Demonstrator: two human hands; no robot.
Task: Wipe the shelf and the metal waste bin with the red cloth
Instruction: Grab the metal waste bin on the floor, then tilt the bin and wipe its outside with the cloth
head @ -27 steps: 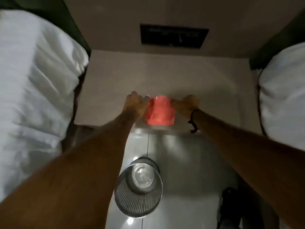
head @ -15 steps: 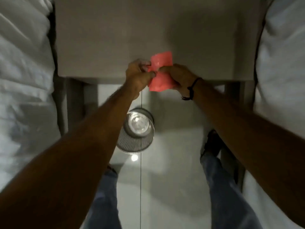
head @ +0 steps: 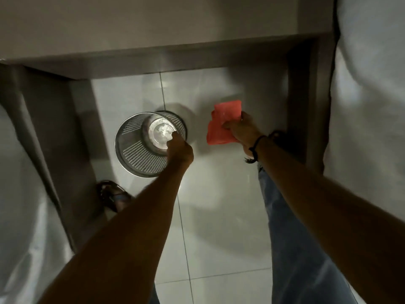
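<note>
Both hands now off the shelf [head: 153, 25]. Left hand [head: 178, 149] grips the bin [head: 135, 150] rim; right hand [head: 241, 130] holds the red cloth [head: 221, 126] alone. Shelf likely done, bin wipe next.

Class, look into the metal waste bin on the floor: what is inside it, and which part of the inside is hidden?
The metal waste bin shows only its shiny bare bottom and perforated wall; no rubbish is visible. The left hand at the rim covers part of the inside.
</note>
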